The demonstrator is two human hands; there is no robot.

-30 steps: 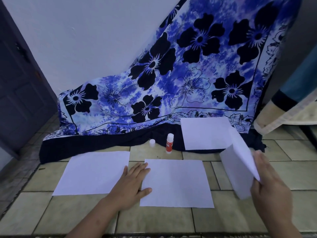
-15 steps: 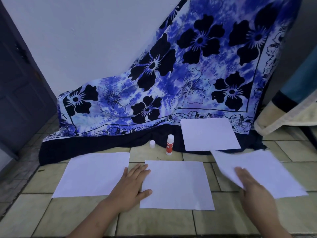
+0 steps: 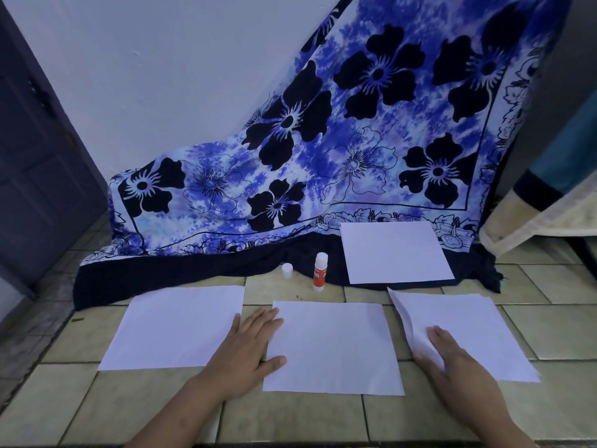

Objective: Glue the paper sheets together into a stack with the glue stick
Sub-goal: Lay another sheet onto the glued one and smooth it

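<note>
Four paper sheets on the tiled floor (image 3: 290, 421). Left sheet (image 3: 174, 328), middle sheet (image 3: 336, 347) and right sheet (image 3: 478, 324) sit in a row, apart from each other. Far sheet (image 3: 394, 250) lies behind them on the dark hem of the floral cloth (image 3: 323, 156). Glue stick (image 3: 319, 272) stands upright between middle sheet and cloth, with a small white cap (image 3: 287, 270) just left of it. Left hand (image 3: 245, 354) rests flat on middle sheet's left edge, grip apart, fingers straight. Right hand (image 3: 458, 367) is flat on right sheet, grip apart, near its left edge, which curls up.
</note>
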